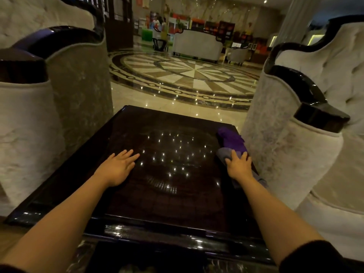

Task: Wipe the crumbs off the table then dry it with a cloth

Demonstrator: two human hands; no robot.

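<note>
Table (163,194) top is dark, glossy, full of ceiling-light reflections, so I can't pick out any crumbs on it; too dim to say whether the surface is wet or clean.

Risks from here, my read:
- Grey cloth (223,155) sits at the table's R edge, and part of it hangs off the side behind my wrist. A sideways push could drag it off onto the floor.
- Purple cloth (231,139) lies bunched just beyond the fingertips of my right hand (239,166), touching or overlapping the grey one; can't tell which. A fwd sweep would shove it along or off the far corner.
- Two cloths, and I can't tell which is the damp one vs the dry one. Wrong pick means smearing, not drying.
- Chair (285,146) upholstery is close on the R side; crumbs swept that way could land on the fabric.

Hands: right hand is pressed palm-down on the grey cloth, fingers spread and curled slightly over it, pinning it, not gripping a fold as far as I can see. Left hand (118,167) lies flat and wide on bare tabletop, holding nothing, well apart from the right.

Relative to the right hand: grey cloth directly under palm and fingers, purple cloth just past the fingertips. Most of the unwiped tabletop lies to its L, between the two hands and nearer to me.
</note>
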